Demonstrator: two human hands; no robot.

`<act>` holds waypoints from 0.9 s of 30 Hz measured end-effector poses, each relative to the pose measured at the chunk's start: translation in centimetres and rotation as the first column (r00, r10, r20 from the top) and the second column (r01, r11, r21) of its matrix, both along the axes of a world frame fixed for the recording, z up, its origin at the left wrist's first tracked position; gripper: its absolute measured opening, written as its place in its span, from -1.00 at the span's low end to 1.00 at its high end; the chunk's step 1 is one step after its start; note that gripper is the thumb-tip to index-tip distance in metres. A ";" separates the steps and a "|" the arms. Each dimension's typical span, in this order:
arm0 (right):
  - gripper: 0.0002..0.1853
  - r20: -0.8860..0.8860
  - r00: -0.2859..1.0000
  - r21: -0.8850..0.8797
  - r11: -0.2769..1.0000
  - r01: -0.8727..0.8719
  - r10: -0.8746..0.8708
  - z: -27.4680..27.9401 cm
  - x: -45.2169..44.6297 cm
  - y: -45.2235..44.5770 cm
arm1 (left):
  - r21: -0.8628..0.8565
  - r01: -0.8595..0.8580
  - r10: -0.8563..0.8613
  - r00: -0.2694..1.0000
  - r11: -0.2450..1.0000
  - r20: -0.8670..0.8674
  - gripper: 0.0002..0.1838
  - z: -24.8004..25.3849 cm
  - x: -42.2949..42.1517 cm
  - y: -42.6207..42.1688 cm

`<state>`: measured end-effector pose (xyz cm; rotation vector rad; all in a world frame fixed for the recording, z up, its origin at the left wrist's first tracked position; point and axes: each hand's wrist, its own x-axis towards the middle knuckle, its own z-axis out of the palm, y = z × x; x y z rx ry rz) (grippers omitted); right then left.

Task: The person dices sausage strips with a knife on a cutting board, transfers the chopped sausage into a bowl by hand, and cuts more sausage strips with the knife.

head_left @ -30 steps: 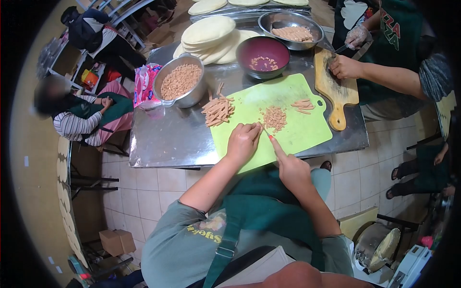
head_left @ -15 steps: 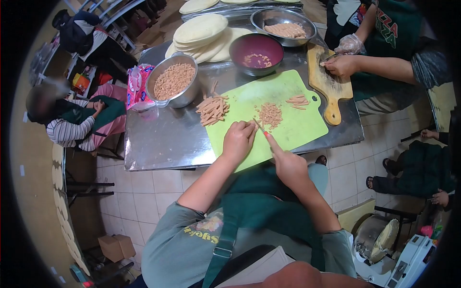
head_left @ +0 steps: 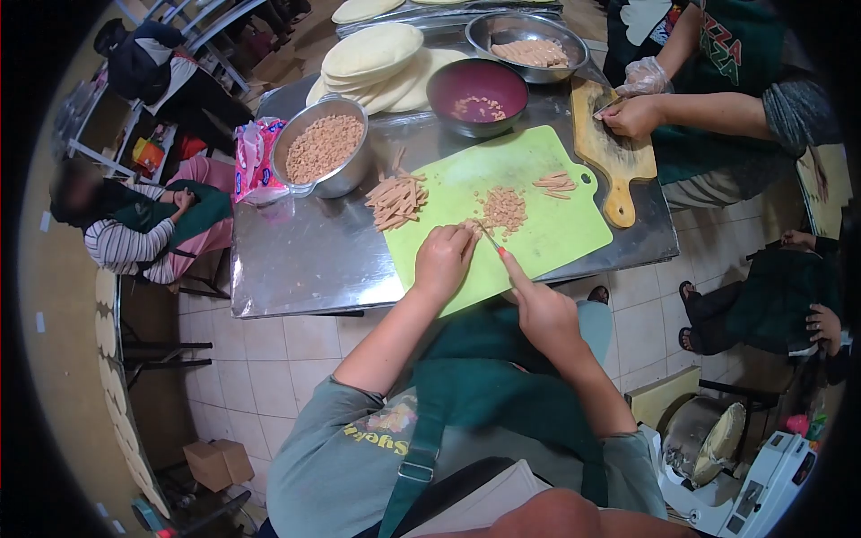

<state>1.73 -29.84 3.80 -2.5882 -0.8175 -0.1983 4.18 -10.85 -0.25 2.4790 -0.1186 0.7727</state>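
Observation:
My right hand grips a knife with a red part near its handle, its blade angled over the green cutting board. Close to the blade, my left hand is closed with bent fingers, pressing sausage sticks against the board; the fingers partly cover them. Diced sausage is heaped just beyond the knife. A pile of sausage sticks overlaps the board's left edge, and a few more sticks rest at its right.
A metal pot of diced sausage stands at left beside a pink packet. Behind are a purple bowl, stacked flat dough rounds and a steel bowl. At right, a co-worker's hands work over a wooden board.
The knife and my right hand have shifted very slightly, while my left hand stays nearly in place. At far right, another person's arms have moved.

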 end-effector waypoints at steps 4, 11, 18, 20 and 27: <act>-0.25 -0.038 0.999 -0.139 0.990 0.000 -0.006 -0.9 0.8 1.8 | 0.028 0.007 -0.008 0.999 1.000 0.045 -0.88 0.0 -0.1 0.0; -0.31 -0.095 0.995 -0.119 0.993 0.000 -0.011 0.0 -1.4 -0.7 | 0.008 0.018 -0.018 1.000 1.000 0.007 -0.87 0.4 -0.3 0.2; -0.32 -0.105 0.994 0.012 1.000 -0.019 0.020 0.0 0.3 1.1 | -0.008 0.016 -0.016 1.000 1.000 -0.003 -0.86 0.3 -0.8 0.1; -0.32 -0.142 0.990 -0.120 0.993 -0.013 -0.004 -1.1 0.9 2.1 | -0.001 0.017 -0.017 1.000 1.000 -0.001 -0.85 0.1 -0.9 0.2; -0.33 -0.138 0.990 -0.096 0.995 0.002 -0.015 0.0 -1.8 -0.4 | -0.012 0.008 -0.008 1.000 1.000 -0.013 -0.87 0.0 -0.8 0.3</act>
